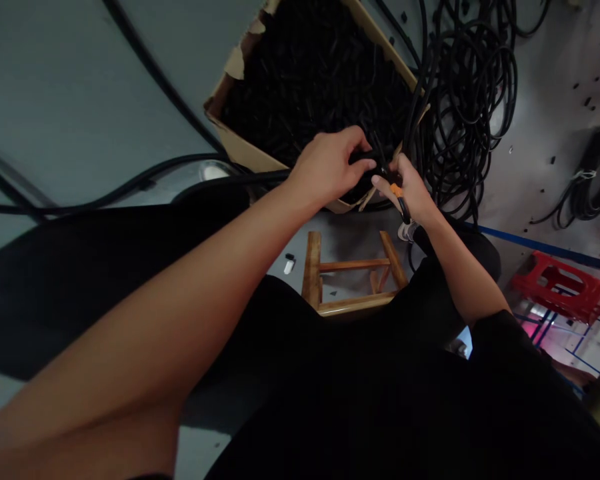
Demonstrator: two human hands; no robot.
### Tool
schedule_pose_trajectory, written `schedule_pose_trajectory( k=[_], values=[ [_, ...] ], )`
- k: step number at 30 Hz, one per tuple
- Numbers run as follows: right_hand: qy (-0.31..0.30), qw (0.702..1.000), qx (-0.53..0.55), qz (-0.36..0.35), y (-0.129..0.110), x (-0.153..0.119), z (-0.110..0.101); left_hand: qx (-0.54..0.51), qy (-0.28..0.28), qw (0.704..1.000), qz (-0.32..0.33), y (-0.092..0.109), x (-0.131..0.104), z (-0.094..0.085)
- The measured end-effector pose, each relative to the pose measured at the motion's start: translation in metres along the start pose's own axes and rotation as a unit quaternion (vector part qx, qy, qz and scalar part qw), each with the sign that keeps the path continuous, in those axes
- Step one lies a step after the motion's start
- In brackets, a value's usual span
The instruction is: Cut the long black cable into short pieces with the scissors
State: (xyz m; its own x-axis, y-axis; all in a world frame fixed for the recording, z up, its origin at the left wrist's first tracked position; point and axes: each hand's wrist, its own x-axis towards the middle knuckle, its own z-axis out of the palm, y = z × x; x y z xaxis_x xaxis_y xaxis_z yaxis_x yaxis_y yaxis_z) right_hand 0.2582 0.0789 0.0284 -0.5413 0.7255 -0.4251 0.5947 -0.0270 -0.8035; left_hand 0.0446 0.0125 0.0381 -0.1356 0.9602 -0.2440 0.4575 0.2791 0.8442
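My left hand is closed around a black rubber-like hose, which runs back to the left under my forearm. Just to its right, my right hand grips pliers with orange and black handles. The dark jaws of the pliers lie beside the hose end at my left fingertips; whether they touch it is too dark to tell. Both hands are over the near right edge of a cardboard box, filled with many short black pieces.
A tangled heap of black hose lies right of the box, with a tied coil farther right. A wooden stool stands below my hands, and a red plastic stool at right. Black scraps dot the floor.
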Motion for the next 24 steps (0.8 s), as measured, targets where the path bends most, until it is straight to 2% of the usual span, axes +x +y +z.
schedule_pose_trajectory(
  k=[4,7,10,14,17,19,22,24],
  values=[
    [0.03,0.999,-0.021,-0.002,-0.005,-0.002,-0.005,0.018,0.001,1.0,-0.019,0.004,0.003,-0.01],
    [0.013,1.0,-0.018,0.0,-0.007,-0.003,-0.008,0.045,-0.006,0.998,-0.038,0.004,0.004,-0.017],
    [-0.019,1.0,-0.003,-0.001,-0.003,0.0,-0.009,0.033,-0.03,0.998,-0.033,0.004,0.005,-0.018],
    [-0.015,1.0,0.009,-0.008,0.002,0.004,-0.01,0.003,-0.041,0.999,-0.024,0.002,0.007,-0.019],
    [-0.02,1.0,-0.006,-0.007,0.002,0.001,-0.012,-0.032,-0.029,0.998,-0.048,-0.001,0.008,-0.023],
    [-0.028,0.999,-0.02,0.0,-0.001,-0.002,-0.013,-0.049,-0.042,0.996,-0.06,-0.002,0.008,-0.022],
    [-0.028,0.999,-0.032,0.007,-0.005,-0.004,-0.011,-0.039,-0.072,0.995,-0.057,0.001,0.005,-0.019],
    [-0.022,0.999,-0.028,0.008,-0.007,-0.004,-0.009,-0.02,-0.065,0.996,-0.06,0.004,0.003,-0.018]
  ],
)
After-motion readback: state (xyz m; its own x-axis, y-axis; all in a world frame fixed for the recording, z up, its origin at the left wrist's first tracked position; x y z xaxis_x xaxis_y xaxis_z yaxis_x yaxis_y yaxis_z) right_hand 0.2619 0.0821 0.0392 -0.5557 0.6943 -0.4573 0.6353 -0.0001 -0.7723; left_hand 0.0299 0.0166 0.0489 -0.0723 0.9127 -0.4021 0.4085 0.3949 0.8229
